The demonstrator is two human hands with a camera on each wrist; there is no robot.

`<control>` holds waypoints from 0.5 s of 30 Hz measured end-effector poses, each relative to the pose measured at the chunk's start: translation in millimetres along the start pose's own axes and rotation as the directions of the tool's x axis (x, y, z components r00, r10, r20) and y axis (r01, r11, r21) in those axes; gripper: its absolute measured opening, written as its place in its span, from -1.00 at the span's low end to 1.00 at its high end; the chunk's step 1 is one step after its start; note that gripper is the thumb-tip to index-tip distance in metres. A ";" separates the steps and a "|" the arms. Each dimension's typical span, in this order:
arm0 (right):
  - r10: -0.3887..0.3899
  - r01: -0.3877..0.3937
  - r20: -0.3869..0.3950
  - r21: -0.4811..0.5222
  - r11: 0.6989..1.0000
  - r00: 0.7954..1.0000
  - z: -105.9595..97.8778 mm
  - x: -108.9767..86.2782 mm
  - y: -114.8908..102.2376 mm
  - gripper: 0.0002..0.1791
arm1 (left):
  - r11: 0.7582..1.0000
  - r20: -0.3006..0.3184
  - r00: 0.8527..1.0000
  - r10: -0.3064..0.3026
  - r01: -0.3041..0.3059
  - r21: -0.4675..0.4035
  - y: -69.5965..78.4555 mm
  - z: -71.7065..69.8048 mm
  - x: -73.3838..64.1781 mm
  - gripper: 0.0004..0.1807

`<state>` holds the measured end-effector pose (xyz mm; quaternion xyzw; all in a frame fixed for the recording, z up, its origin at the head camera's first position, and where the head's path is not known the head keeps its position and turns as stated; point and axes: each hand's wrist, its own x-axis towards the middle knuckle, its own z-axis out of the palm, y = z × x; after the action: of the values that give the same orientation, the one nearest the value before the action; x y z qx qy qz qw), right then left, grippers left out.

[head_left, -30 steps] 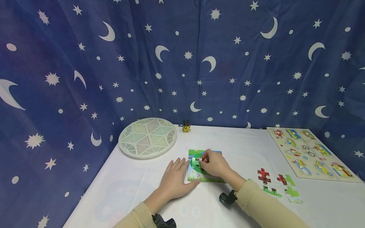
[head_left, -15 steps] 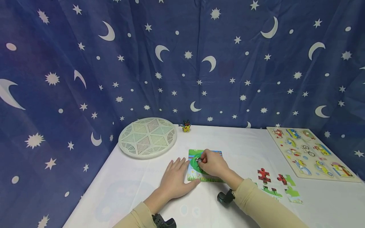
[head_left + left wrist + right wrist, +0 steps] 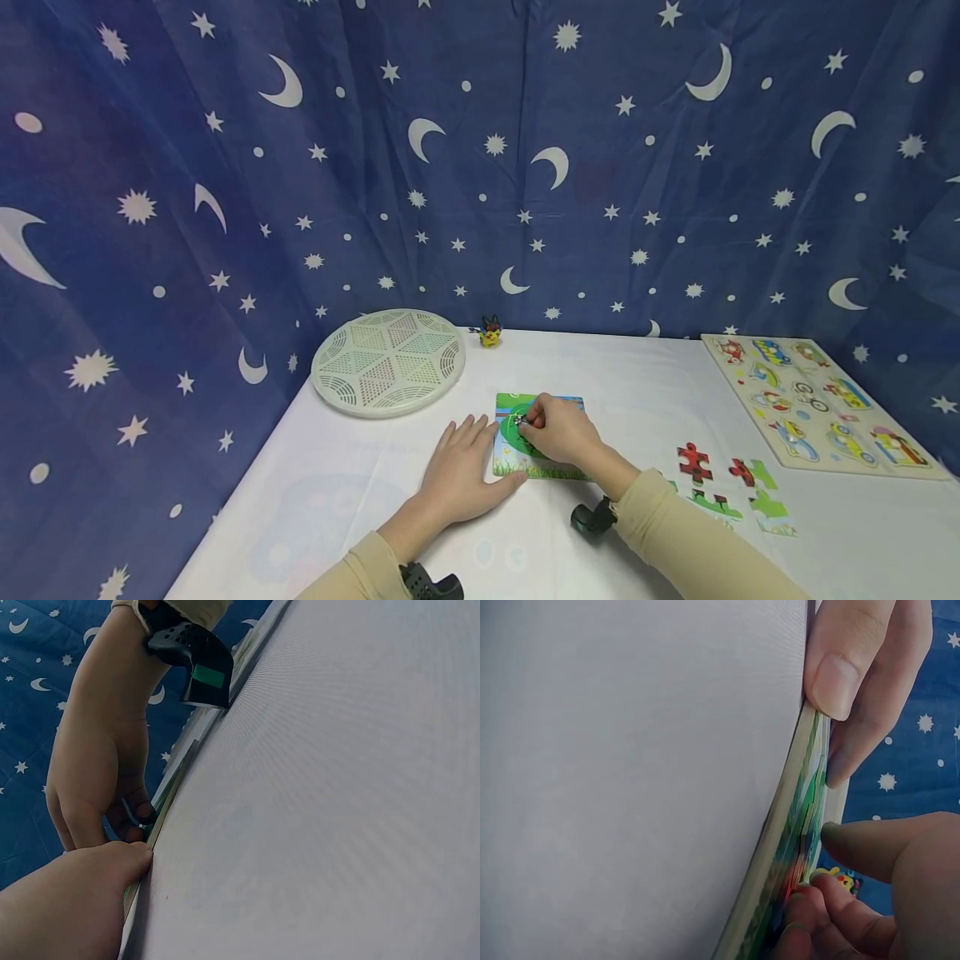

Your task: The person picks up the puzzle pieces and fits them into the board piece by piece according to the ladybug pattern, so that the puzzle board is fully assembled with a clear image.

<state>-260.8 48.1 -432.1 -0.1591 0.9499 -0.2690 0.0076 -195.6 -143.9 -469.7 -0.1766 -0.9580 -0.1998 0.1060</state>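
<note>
Here, both hands (image 3: 463, 477) (image 3: 566, 432) are at the puzzle board (image 3: 512, 458), left fingers spread, right pinching a piece (image 3: 519, 422).

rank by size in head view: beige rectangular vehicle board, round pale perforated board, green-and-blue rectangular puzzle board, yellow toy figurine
Largest to smallest:
1. beige vehicle board
2. round perforated board
3. puzzle board, partly covered
4. yellow figurine

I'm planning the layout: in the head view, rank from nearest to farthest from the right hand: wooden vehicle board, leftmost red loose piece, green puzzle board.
1. Green puzzle board, beneath the right hand.
2. Leftmost red loose piece, to its right.
3. Wooden vehicle board, farther right.
</note>
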 end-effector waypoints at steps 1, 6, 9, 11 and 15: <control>0.000 0.000 0.001 0.009 1.000 1.000 -0.3 -0.2 0.5 -0.81 | 1.000 -0.001 1.000 0.001 -0.001 -0.002 0.2 -0.1 0.0 -0.04; 0.001 -0.002 0.022 0.065 0.998 1.000 -5.3 -2.4 4.2 -0.80 | 1.000 0.002 1.000 0.000 0.000 0.004 0.8 0.7 0.0 -0.04; 0.011 -0.013 0.031 0.081 0.997 0.999 -10.5 -4.3 6.1 -0.79 | 1.000 0.006 1.000 -0.001 0.001 0.007 1.1 0.3 0.0 -0.04; 0.018 -0.020 0.031 0.086 0.996 0.999 -14.4 -5.6 7.5 -0.78 | 1.000 0.010 1.000 -0.002 0.002 0.006 1.3 -0.3 0.3 -0.03; 0.028 -0.031 0.025 0.098 0.995 0.999 -22.9 -8.5 9.9 -0.80 | 1.000 0.023 1.000 -0.014 0.014 0.007 1.1 -1.3 0.4 -0.03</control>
<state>-258.0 70.2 -418.2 -0.1476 0.9375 -0.3136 0.0305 -195.4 -143.4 -468.1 -0.1720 -0.9610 -0.1950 0.0941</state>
